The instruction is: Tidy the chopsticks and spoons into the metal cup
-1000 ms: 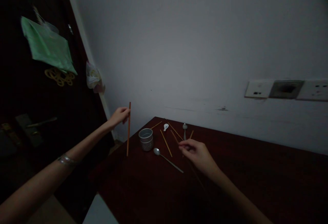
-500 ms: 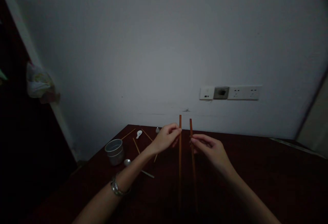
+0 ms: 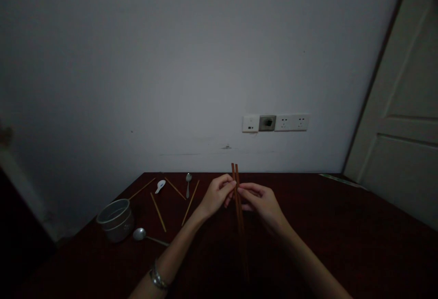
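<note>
My left hand (image 3: 218,193), with bracelets at the wrist, pinches a long reddish-brown chopstick (image 3: 237,203) near its upper end. A second, matching chopstick (image 3: 240,212) is pinched by my right hand (image 3: 258,199) at about the same height. The two sticks stand almost upright side by side, close together at the top, and their lower ends fade into the dark. Both hands nearly meet above the dark red table (image 3: 301,230).
To the left stand a metal cup (image 3: 116,228), a large spoon (image 3: 140,234), a small metal spoon (image 3: 188,185) and a white soup spoon (image 3: 160,186). Several thin light chopsticks (image 3: 158,212) lie scattered among them. Sockets (image 3: 292,122) are on the wall behind.
My hands have come together, bringing the two chopsticks from apart to almost touching. The view has turned to the right, so the cup and spoons show farther left and more of the door shows.
</note>
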Tool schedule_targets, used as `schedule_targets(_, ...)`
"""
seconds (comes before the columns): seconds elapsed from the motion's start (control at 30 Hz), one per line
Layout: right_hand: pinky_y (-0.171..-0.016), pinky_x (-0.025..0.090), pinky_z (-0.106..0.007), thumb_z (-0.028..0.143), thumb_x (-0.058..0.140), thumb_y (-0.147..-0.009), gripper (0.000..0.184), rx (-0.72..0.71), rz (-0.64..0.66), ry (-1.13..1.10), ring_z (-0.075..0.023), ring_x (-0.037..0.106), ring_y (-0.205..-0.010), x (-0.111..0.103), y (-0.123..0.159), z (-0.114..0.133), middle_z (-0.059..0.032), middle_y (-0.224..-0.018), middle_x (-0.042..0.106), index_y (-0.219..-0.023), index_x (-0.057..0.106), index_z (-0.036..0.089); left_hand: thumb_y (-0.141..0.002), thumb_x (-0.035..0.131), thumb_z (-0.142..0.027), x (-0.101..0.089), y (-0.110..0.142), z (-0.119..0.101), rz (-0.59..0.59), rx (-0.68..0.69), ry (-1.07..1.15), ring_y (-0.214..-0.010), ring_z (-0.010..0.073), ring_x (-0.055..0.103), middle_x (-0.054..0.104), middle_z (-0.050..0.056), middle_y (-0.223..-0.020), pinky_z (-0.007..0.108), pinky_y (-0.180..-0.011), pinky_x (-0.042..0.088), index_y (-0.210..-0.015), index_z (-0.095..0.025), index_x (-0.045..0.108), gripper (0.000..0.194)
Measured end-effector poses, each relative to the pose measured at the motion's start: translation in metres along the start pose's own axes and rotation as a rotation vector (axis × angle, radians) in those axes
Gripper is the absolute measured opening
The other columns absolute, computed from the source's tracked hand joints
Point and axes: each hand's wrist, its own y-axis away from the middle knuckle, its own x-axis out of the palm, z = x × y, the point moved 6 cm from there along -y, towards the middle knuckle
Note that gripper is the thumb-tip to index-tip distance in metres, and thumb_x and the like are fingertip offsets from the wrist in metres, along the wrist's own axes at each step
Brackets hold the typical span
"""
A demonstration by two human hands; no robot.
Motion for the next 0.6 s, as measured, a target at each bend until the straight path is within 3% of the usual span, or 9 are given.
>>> schedule_targets(0.6,-0.055,0.054,-0.027,0.032,0.076,-0.051,0.036,0.069,-0.002,0.004,-0.0199,0.066,-0.065,-0.003,-0.007,-0.008,-0.0061,-0.067,0.069,-0.078,0.064,0.012,-0.082,0.045,-0.041,0.004,-0.005,0.017,0.074,-0.025,-0.004,-0.035,0.0047,0.037,0.050,-0.004,-0.051,0.016,-0.035,0.028,-0.070,-0.015,0.049,0.028)
